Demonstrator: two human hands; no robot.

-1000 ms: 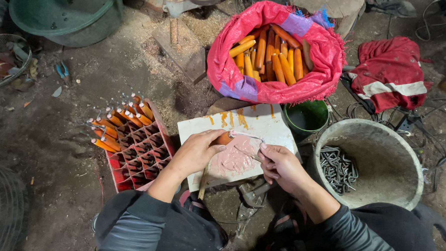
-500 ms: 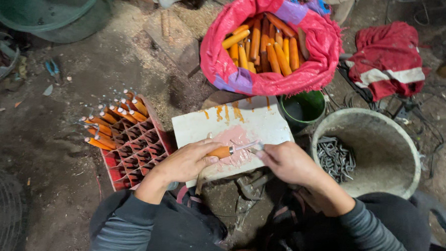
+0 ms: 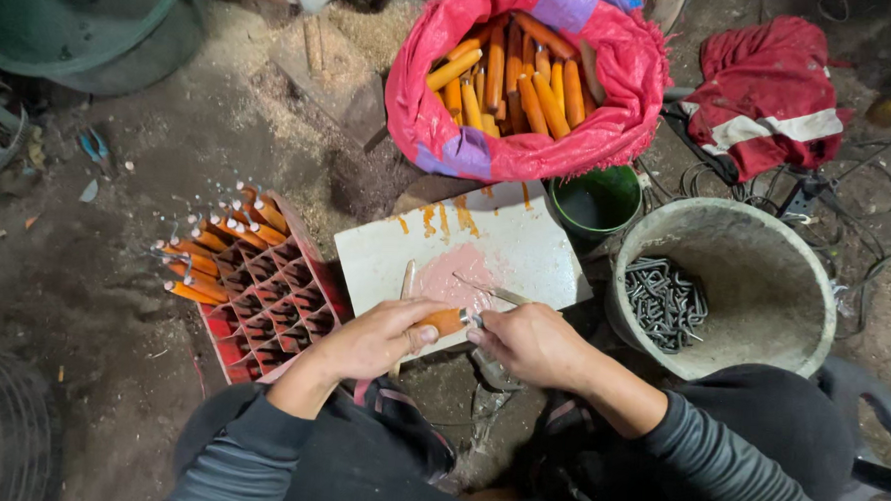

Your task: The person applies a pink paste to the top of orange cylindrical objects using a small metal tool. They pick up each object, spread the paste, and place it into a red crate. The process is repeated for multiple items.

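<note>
My left hand (image 3: 373,340) grips an orange wooden handle (image 3: 444,322) at the near edge of a white board (image 3: 526,246) smeared with pink paste. My right hand (image 3: 530,341) meets it at the handle's metal-ringed end and pinches something small there; a thin metal rod (image 3: 494,293) lies on the board just above its fingers. A red slotted crate (image 3: 268,298) to the left holds several orange handles (image 3: 210,255) standing in its far rows. A pink sack (image 3: 533,79) full of loose orange handles sits beyond the board.
A grey bucket (image 3: 766,254) with bent metal hooks (image 3: 664,302) stands at the right. A small green pot (image 3: 596,200) sits between bucket and sack. A red cloth (image 3: 768,79) lies far right, a green basin (image 3: 85,14) far left. Cables run past the bucket.
Both hands have drawn back from the pink patch to the board's near edge, with the handle still in my left hand. The camera has tipped a little.
</note>
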